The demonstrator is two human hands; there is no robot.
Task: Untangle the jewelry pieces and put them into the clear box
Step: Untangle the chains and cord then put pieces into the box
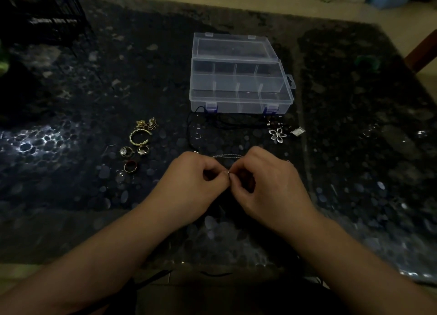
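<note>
Bench [94,196], dark and pebble-patterned, fills the frame. Upper centre sits the clear box [240,87], lid open. At centre the left hand [196,180] and right hand [267,180] meet, both pinching a thin silver chain [227,155]. Left of centre lie a gold bangle [139,137] and rings [134,151]; right of centre, a flower pendant [277,134].

Open clear box [238,95] as landmark. Just in front: black cord [227,123] and flower pendant [277,134] blocking. Front-left: bangle [139,137] and rings [133,152] clustered. Bare dark table [354,102] right of box. Far left: black wire rack [54,14].
</note>
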